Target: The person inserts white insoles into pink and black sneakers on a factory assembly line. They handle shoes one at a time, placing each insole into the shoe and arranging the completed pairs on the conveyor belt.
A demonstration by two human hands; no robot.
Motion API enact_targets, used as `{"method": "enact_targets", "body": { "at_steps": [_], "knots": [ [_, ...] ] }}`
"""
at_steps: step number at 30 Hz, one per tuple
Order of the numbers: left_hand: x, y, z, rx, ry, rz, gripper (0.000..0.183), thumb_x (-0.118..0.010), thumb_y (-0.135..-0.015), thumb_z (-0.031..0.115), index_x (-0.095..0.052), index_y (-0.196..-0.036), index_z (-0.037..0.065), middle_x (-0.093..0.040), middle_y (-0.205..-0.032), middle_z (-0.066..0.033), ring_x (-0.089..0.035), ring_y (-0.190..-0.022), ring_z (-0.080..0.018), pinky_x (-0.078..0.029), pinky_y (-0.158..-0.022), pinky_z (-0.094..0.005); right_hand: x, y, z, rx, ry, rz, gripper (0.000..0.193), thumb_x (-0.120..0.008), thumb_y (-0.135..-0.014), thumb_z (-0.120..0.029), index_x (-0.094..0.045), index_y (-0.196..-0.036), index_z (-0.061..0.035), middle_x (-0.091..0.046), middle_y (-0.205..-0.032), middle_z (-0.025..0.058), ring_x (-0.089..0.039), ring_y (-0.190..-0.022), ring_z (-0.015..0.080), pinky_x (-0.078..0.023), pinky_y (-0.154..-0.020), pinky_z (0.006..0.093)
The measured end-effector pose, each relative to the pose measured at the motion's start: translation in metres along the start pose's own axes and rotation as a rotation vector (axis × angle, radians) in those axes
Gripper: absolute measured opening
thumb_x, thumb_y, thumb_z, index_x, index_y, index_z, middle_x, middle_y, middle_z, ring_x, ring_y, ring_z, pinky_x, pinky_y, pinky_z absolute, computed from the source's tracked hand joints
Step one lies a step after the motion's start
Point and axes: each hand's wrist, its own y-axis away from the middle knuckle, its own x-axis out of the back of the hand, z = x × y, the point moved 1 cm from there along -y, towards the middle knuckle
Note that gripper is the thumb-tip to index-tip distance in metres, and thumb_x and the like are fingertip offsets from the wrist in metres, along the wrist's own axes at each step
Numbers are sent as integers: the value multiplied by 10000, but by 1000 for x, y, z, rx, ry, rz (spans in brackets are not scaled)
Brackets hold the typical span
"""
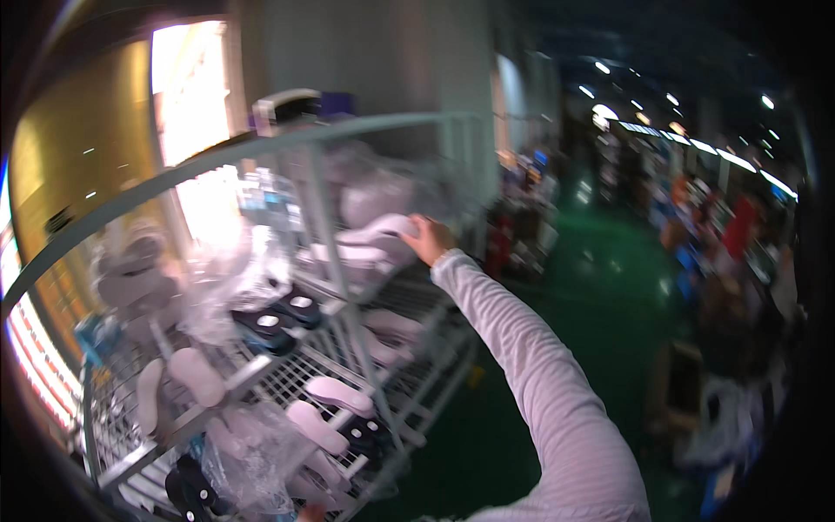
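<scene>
Head view: at the upper shelf of a grey metal rack (252, 376), my right hand (432, 240) reaches out, its fingers against the right end of a pale pinkish sole (387, 228). That sole lies at the top of a small pile, with another pale sole (352, 254) just below it. The fingers are bent around its end, but blur hides the thumb side, so I cannot tell whether I have it clamped or merely touch it. Of my left hand (311, 513) only a sliver seems to show at the lower edge, beside the lower soles; whether its fingers are apart or together, I cannot tell.

By its shape and matt look, I judge the sole to be light and somewhat springy, like foam: easy to lift one-handed, bending a little if held only by the tip. It should not break, though a hard pinch could dent it, and a smooth face might slide over its neighbour. A better hold, I think, is across the narrow waist, thumb on one edge and fingers on the other. Dark footwear pieces (300, 306) sit to the left on the rack, and crumpled clear plastic (248, 470) lies lower down.
</scene>
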Motion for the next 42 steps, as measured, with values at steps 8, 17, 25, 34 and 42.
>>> {"method": "enact_targets", "body": {
  "at_steps": [8,17,25,34,42],
  "knots": [
    [-239,-108,180,-214,497,-607,669,-522,-756,296,-113,-1274,182,-342,-1178,-138,-421,-1014,-246,-405,-760,-387,300,342,-55,-379,-117,-28,429,-624,-680,-198,-441,-1043,-61,-539,-909,104,-559,-746,219,-448,-650,295],
    [-652,157,46,-366,-126,-1366,273,-540,-757,215,-528,-849,-42,-568,-782,-84,-532,-669,-140,-438,-563,-259,520,634,-187,-1532,550,684,581,-570,-710,-274,-284,-1174,-74,-525,-923,160,-537,-765,286,-427,-647,352],
    [-858,193,45,-229,-236,-1790,246,-519,-781,256,-537,-759,11,-544,-639,-43,-499,-512,-103,-390,-412,-249,658,698,-141,-1343,575,1260,310,-531,-756,-171,-445,-951,55,-559,-677,95,-529,-584,171,-422,-582,274],
    [-1065,233,9,519,-210,-1784,225,-532,-726,57,-497,-919,-53,-566,-768,-135,-581,-583,-242,-510,-514,-335,871,792,-41,-1743,912,835,570,-596,-696,-283,-294,-1093,-9,-568,-824,132,-569,-694,252,-443,-610,335],
    [-1275,386,69,292,-185,-2127,272,-565,-739,115,-483,-960,-20,-565,-751,-83,-557,-629,-146,-474,-564,-256,1089,830,-47,-2028,1079,575,526,-670,-545,-442,-488,-834,-42,-532,-772,139,-530,-694,274,-425,-595,357]
  ]
}}
